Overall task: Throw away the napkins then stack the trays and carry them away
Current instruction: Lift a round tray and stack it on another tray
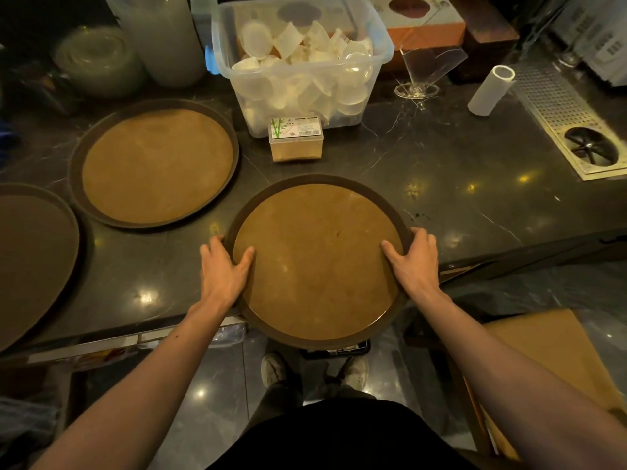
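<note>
A round brown tray [319, 259] with a dark rim juts over the front edge of the dark marble counter [458, 171]. My left hand [224, 269] grips its left rim, thumb on the tray's face. On the opposite rim my right hand [415, 262] holds it the same way. A second round tray [156, 164] lies flat on the counter to the left. At the far left edge a third tray [30, 259] is partly cut off. No napkins are visible on any tray.
Behind the held tray stand a small box of toothpicks [295, 139] and a clear bin [302, 62] full of plastic cups. A clear stand [424, 69], a white roll [490, 89] and a metal drain grille [570, 120] sit at right. A wooden chair [549, 351] is lower right.
</note>
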